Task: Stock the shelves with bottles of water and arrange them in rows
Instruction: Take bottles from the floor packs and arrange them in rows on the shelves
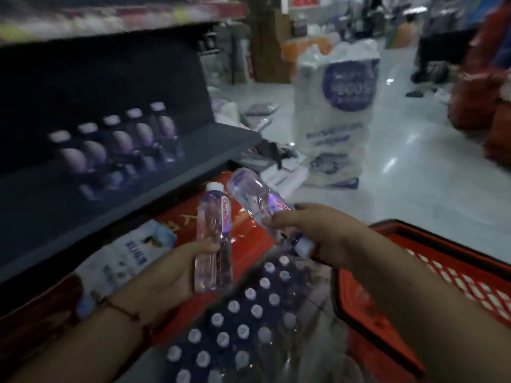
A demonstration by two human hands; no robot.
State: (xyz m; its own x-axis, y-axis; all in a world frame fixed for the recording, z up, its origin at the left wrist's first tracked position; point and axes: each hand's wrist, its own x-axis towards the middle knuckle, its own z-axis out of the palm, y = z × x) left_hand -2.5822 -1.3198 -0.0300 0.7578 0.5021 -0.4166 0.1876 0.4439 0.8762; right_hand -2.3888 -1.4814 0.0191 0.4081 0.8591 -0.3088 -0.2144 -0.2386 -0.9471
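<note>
Bottles sit in both my hands: my left hand (166, 275) grips one bottle (213, 239) round its lower half, cap up, and my right hand (312, 230) pinches a second bottle (257, 200) near its neck, cap down toward me and base tilted up and away. Below them a pack (237, 324) of capped bottles stands beside a red basket (431, 275), and a row (119, 145) of five bottles stands well apart on the dark shelf (116, 205) at left
</note>
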